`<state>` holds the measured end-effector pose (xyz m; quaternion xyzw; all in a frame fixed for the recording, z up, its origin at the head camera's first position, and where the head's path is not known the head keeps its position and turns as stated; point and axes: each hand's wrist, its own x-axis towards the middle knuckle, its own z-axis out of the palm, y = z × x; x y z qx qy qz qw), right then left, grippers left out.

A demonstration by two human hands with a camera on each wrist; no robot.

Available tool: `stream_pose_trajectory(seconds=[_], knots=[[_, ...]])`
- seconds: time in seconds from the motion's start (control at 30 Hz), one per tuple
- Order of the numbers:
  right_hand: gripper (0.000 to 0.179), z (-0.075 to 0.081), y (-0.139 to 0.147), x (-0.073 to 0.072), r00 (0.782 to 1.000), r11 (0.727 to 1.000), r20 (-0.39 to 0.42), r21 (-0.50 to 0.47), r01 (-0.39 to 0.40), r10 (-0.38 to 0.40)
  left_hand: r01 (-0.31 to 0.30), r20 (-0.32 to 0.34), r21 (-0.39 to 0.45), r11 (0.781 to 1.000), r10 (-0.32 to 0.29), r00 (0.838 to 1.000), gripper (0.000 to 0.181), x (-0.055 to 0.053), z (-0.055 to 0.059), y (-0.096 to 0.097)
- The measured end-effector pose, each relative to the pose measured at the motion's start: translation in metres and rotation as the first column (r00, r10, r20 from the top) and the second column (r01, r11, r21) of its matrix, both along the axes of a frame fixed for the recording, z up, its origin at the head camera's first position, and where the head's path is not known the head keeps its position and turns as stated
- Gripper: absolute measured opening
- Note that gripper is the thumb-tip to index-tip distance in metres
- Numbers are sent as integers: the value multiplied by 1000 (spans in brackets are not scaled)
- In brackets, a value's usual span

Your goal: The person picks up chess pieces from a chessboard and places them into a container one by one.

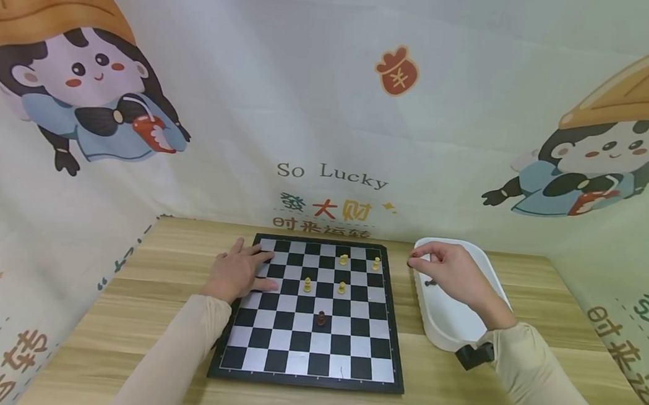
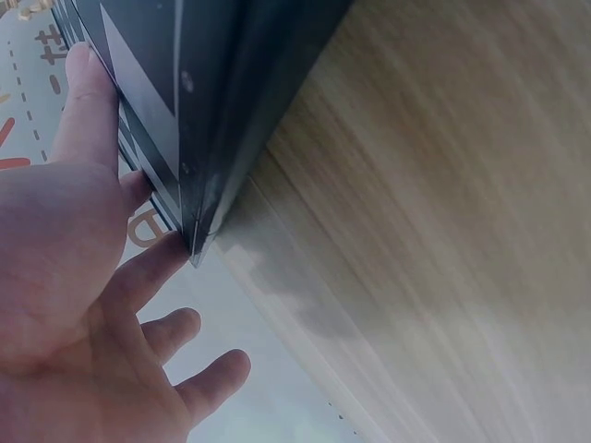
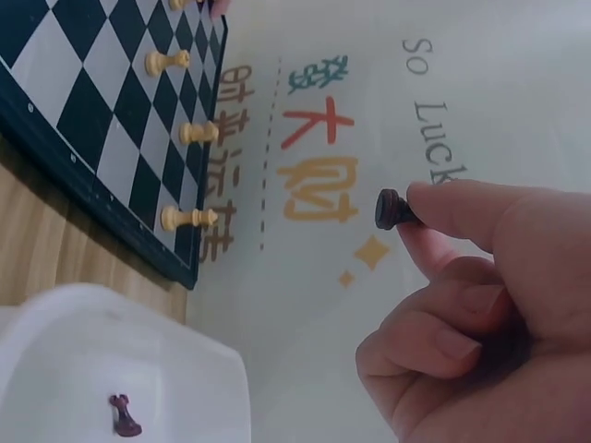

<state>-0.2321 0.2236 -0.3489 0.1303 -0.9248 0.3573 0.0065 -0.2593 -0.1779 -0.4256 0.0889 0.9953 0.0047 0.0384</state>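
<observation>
Chessman (image 3: 388, 210) clear of tray edge (image 3: 199, 343)

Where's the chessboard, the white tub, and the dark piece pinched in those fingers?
Chessboard (image 1: 301, 321): head view, a bare white square.
White tub (image 1: 451, 315): head view, inside floor.
Pinched dark piece (image 3: 390, 210): right wrist view, its exposed end.

Wood-grain table (image 1: 170, 267) with chessboard (image 1: 301, 322), tub (image 1: 454, 319)

My right hand (image 3: 540, 268) pinched a dark chess piece (image 3: 388, 210) between thumb and finger; another dark piece (image 3: 125, 421) lay in the white tray (image 3: 217, 365), near the chessboard (image 3: 115, 157) with its pale pieces (image 3: 197, 133).
</observation>
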Motion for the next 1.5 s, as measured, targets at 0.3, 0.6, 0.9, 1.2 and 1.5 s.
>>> stream_pose_trajectory(seconds=[0.3,0.6,0.9,1.2,1.5], knots=[[31,0,16,-3,999,999,11,19,49,-49,1,-1,0,1000,-1,1000,81,-1,-1,2],[35,-8,35,-14,995,995,36,9,96,-96,-5,-4,17,1000,5,1000,83,-2,-3,-3],[36,-14,43,-15,989,991,65,19,134,-135,-4,13,27,1000,3,1000,83,-1,-1,-2],[36,-18,42,-15,986,988,60,26,152,-153,-3,15,19,1000,3,1000,82,1,2,0],[34,-19,42,-15,984,987,68,22,162,-163,-4,8,32,999,3,1000,82,0,0,-1]])
